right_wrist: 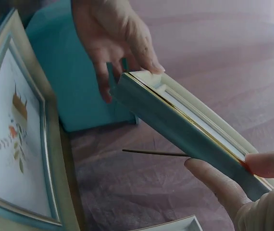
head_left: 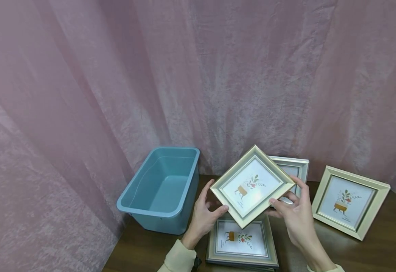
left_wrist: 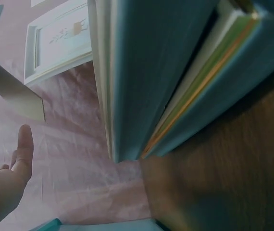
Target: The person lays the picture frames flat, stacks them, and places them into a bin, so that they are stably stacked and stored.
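Observation:
Tilted corner-up above the table, a cream picture frame (head_left: 219, 189) with a plant print is held by both hands. My left hand (head_left: 204, 215) has its thumb at the lower left edge and its fingers at the left corner. My right hand (head_left: 300, 217) pinches the right corner, thumb in front and fingers behind; the right wrist view shows this picture frame (right_wrist: 185, 139) edge-on. Below lies a stack of similar frames (head_left: 242, 258). In the left wrist view, the stack's sides (left_wrist: 146, 82) loom close and only part of my left hand (left_wrist: 5, 187) shows.
A blue-green plastic bin (head_left: 160, 211) stands on the dark wooden table (head_left: 133, 251) at the left, nothing visible inside. Another cream frame (head_left: 345, 204) stands propped at the right. A whitish frame (head_left: 301, 166) is partly hidden behind the held one. A pink curtain (head_left: 218, 75) hangs behind.

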Demonstrator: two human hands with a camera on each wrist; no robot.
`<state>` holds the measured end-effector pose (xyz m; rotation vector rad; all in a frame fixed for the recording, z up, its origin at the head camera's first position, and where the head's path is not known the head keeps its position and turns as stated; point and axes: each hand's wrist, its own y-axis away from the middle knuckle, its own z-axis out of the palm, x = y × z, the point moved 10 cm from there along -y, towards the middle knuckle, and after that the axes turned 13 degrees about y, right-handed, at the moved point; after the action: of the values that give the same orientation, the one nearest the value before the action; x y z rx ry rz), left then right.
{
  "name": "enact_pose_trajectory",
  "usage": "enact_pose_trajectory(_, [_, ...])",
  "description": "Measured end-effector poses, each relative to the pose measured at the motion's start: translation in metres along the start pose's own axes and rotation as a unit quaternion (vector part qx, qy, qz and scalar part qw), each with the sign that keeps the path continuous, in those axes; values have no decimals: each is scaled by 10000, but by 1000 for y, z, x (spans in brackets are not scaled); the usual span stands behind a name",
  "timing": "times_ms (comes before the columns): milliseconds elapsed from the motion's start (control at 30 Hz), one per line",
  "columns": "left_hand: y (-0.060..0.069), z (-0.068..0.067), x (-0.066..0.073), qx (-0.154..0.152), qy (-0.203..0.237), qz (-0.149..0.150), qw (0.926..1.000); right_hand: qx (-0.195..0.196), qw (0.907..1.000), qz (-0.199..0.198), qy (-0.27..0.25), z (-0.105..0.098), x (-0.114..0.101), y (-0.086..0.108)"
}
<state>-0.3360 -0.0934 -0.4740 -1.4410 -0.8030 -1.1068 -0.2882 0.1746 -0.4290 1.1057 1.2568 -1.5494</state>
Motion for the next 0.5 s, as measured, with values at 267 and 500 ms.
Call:
enact_pose_trajectory(267, [4, 8, -2, -216, 470, -38, 9987, 313, 9990, 214, -226, -8, 4, 17])
enact_pose_trajectory(500, [7, 15, -9, -518, 1064, -182, 9928, 351, 9984, 295, -339, -7, 3, 30])
